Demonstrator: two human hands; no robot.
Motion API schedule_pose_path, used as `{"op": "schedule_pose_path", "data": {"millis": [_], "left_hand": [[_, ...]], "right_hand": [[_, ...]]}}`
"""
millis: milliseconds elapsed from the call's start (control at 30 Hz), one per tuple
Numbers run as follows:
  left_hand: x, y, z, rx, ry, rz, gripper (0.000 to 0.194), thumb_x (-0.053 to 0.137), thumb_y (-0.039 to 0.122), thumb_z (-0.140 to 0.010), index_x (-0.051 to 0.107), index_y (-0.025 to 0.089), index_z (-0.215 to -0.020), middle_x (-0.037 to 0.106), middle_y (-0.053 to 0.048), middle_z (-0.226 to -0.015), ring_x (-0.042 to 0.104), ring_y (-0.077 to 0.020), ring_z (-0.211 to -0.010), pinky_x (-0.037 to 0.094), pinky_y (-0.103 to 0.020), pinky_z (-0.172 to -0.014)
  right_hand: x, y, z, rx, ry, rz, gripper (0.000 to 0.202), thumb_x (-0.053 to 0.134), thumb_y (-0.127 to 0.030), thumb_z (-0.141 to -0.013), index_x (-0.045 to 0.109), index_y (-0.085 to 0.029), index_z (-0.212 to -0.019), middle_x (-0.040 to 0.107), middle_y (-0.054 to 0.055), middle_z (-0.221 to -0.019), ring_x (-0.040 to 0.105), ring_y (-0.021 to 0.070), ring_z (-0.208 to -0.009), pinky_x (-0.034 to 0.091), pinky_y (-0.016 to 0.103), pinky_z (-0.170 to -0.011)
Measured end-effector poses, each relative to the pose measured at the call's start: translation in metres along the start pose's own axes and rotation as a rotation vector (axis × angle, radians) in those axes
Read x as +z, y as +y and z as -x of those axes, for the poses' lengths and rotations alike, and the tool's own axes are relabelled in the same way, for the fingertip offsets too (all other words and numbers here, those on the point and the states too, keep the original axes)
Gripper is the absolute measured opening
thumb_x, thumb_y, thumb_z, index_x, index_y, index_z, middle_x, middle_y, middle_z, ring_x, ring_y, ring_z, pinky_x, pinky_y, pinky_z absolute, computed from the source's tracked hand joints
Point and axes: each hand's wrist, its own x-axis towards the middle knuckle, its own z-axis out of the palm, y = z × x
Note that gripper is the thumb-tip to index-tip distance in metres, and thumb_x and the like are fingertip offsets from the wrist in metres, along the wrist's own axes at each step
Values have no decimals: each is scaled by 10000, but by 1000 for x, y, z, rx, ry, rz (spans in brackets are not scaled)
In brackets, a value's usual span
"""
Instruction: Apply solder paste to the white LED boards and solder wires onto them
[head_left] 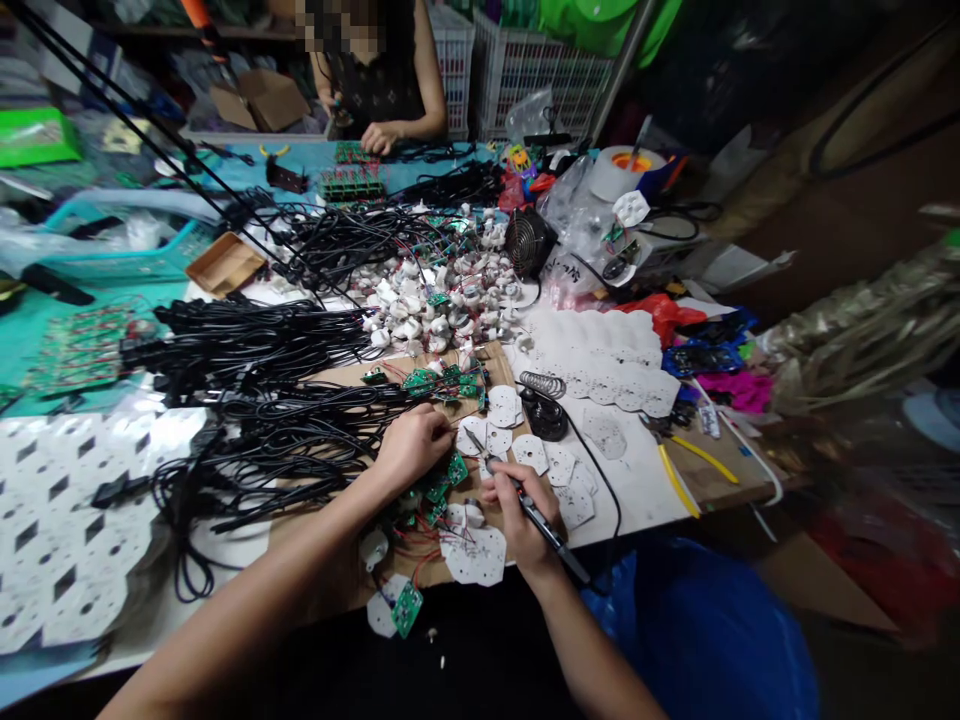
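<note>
My right hand (529,510) is closed round a soldering iron (541,522) with a dark handle, its tip pointing to the upper left over white perforated discs (499,438). To its left, my left hand (416,440) is pinched closed, fingertips down; what they hold is hidden. Small green circuit boards (435,488) with red wires lie just below and beside the left fingers. Another green board (407,608) hangs at the table's front edge by a white disc. Black cables (300,440) lie in bundles left of my left hand.
Behind my hands is a heap of white parts (435,300) with wires. A coil stand (544,384), a small fan (529,242) and yellow-handled pliers (686,470) are on the right. Blue plastic (705,630) sits below the front edge. Another person's hand (381,137) is across the table.
</note>
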Motion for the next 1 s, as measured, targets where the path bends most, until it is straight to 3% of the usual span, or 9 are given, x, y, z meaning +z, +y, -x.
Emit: {"op": "schedule_pose_path", "data": {"millis": [300,500,667,833,900,1000], "left_hand": [[-5,0,5,14,-14,15,209,590,323,-885,771,218,-880,725,-65,-930,671,-201,-847,440,-267,-713],[-27,-12,4,18,17,78,194,616,323,-870,778,222,-840,767,-39,-834,679,-189,-763,437,-268,-692],[-60,-35,-27,-102,248,85,165,620,273,-833,773,221,-867,781,-21,-867,693,-187,-794,466,-254,-720],[-85,-66,-62,-239,484,-108,215,580,257,-836,764,193,-928,758,-79,-950,686,-228,-882,476,-285,-787],[-89,-73,-70,-202,478,-187,260,579,256,-837,744,189,-1027,725,-93,-1012,672,-231,-913,475,-286,-797],[-88,-75,-77,-84,340,-307,366,599,250,-821,683,223,-1176,638,-100,-1170,660,-239,-939,478,-293,-787]], "right_hand": [[-2,-1,3,-14,24,-26,212,569,-338,-954,714,-187,-989,757,33,-727,723,157,-560,603,246,-548],[-5,-1,4,-14,30,-38,215,576,-352,-951,717,-194,-982,747,26,-716,715,156,-549,599,246,-538],[-8,-1,7,-28,25,-31,208,572,-342,-958,716,-197,-989,744,27,-709,710,155,-552,597,246,-537],[-8,4,13,-2,90,-50,241,578,-383,-953,727,-195,-972,740,28,-692,693,157,-521,588,249,-511],[-7,6,14,11,110,-60,240,587,-389,-946,730,-197,-965,739,23,-687,693,155,-518,585,244,-510],[-5,6,13,8,115,-63,236,595,-390,-940,732,-199,-954,735,18,-678,691,152,-508,587,244,-513]]}}
